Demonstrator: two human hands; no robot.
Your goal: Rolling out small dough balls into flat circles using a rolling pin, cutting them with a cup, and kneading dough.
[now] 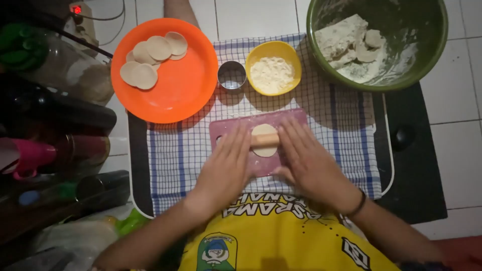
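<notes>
Both hands lie flat, palms down and fingers extended, on a short wooden rolling pin [264, 140] at the centre of the frame. The left hand [227, 165] covers the pin's left end; the right hand [305, 161] covers its right end. Neither hand is clenched; each presses on the pin rather than gripping it. The pin's long axis runs left to right across the frame, square to the forearms. Beneath it lies a round disc of dough [264, 148], which rests on a small pink board [261, 165] set on a checked cloth [341, 125]. Both hands are equally near the dough, which lies between the fingertips. Above the board stand a metal ring cutter [231, 75] and a yellow bowl of flour [273, 69]. An orange plate [175, 90] in the upper left holds cut discs [150, 57]. A green bowl [432, 55] in the upper right holds more dough.
</notes>
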